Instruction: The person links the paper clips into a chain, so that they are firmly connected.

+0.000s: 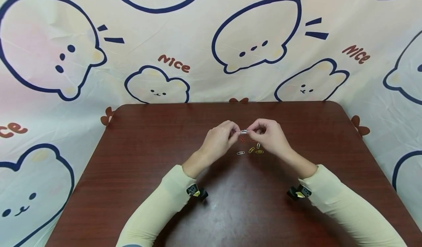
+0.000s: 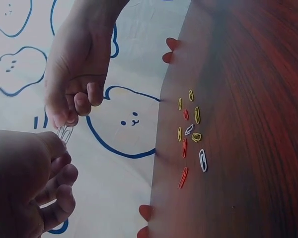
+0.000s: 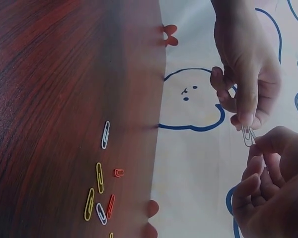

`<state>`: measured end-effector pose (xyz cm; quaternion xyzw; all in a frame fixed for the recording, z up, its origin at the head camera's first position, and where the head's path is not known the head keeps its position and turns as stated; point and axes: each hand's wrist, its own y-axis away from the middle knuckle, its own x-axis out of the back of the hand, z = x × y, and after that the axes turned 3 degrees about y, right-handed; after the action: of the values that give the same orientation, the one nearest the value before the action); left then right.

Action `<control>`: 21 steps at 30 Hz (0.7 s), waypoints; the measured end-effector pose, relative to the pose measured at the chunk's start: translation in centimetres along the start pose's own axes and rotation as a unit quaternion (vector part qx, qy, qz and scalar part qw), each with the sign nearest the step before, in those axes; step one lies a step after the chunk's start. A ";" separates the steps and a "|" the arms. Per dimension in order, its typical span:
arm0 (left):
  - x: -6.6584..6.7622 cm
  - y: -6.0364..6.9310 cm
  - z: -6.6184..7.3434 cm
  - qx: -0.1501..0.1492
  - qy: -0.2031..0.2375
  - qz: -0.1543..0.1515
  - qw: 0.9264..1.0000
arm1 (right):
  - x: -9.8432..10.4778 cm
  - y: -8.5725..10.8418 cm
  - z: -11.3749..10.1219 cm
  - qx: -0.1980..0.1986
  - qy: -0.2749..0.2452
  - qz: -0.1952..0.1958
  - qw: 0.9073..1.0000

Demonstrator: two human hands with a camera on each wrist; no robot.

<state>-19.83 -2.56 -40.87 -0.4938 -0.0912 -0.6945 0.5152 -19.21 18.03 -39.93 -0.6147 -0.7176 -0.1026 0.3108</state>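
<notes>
My left hand [image 1: 218,140] and right hand [image 1: 268,136] meet above the far middle of the table, fingertips pinching white paper clips [image 1: 243,132] between them. Close up, the clips [image 2: 65,133] look like two wire loops overlapping; whether they are linked cannot be made out. The left thumb and index finger grip one end, and the right thumb and index finger [image 3: 269,141] grip the other. Below the hands lie loose paper clips: a white clip [image 1: 240,153], a yellow clip [image 1: 259,151], a red clip [image 2: 183,177] and several others in these colours.
The dark brown wooden table [image 1: 132,188] ends at a far edge just behind the hands. A cloth [image 1: 204,41] printed with cartoon bears hangs behind it. Each wrist carries a small black camera [image 1: 197,192] at the sleeve cuff.
</notes>
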 end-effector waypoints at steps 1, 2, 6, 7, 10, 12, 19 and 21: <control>0.0 0.0 0.0 -0.003 -0.001 0.001 1.000 | 0.0 0.0 -0.1 -0.003 0.002 0.004 1.000; -0.1 0.0 0.0 -0.007 -0.003 0.001 1.000 | -0.1 0.0 -0.1 -0.005 0.005 0.008 1.000; -0.2 0.1 -0.1 -0.020 -0.013 0.005 1.000 | -0.2 0.0 -0.2 -0.009 0.017 0.017 1.000; -0.2 0.1 -0.2 -0.024 -0.014 0.007 1.000 | -0.2 0.0 -0.2 -0.008 0.020 0.019 1.000; -0.2 0.1 -0.3 -0.027 -0.014 0.017 0.999 | 0.0 -0.1 -0.1 -0.007 0.021 0.023 0.999; 0.0 0.2 -0.4 -0.026 -0.008 0.024 0.999 | 0.2 -0.1 0.0 -0.009 0.019 0.025 0.999; 0.1 0.3 -0.7 -0.014 0.013 0.032 0.999 | 0.8 0.0 0.6 -0.020 0.012 0.012 1.000; 0.0 0.4 -0.7 -0.010 0.021 0.032 0.999 | 0.8 0.0 0.6 -0.020 0.013 0.009 1.000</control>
<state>-19.95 -3.19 -41.37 -0.4865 -0.0578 -0.6889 0.5342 -19.40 18.98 -39.94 -0.6260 -0.7055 -0.1223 0.3089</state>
